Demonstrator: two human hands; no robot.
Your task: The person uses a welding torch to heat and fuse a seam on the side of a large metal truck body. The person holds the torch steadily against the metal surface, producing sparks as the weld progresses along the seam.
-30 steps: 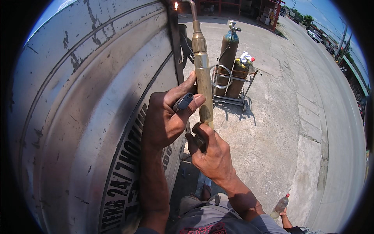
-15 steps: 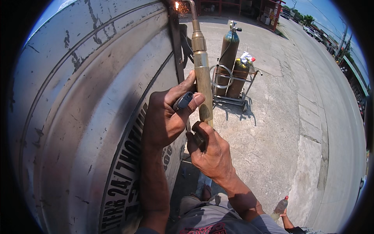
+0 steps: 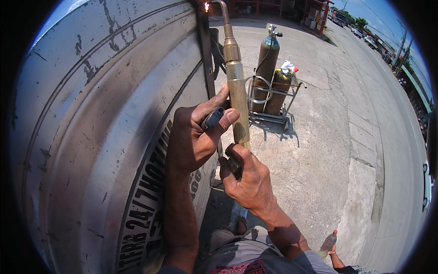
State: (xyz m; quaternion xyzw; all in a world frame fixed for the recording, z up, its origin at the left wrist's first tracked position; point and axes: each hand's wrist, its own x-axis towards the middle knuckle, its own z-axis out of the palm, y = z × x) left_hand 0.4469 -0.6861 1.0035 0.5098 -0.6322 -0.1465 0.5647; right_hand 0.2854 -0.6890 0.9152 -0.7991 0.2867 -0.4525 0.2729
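Observation:
A brass-coloured gas torch (image 3: 239, 105) points away from me, its bent copper-brown tip (image 3: 223, 10) against the upper edge of a silver metal panel (image 3: 96, 132). Bright orange sparks (image 3: 206, 7) glow there. My left hand (image 3: 194, 137) is closed around the torch handle, thumb against its side. A small dark grey piece (image 3: 213, 118), perhaps a lighter, is tucked between that thumb and index finger. Below it, my right hand (image 3: 253, 182) grips the torch's rear end by a dark ridged knob (image 3: 234, 165). The fingers behind the handle are hidden.
Two gas cylinders (image 3: 266, 59) stand in a wheeled metal cart (image 3: 292, 102) on the concrete ahead, a clear hose coiled beside them. At lower right another person's hand (image 3: 334, 255) holds a red-capped bottle (image 3: 329, 241). A road with vehicles runs along the right.
The sparks at the torch tip have become smaller. Both hands keep nearly the same grip and place. A white vehicle has come into view at the right edge.

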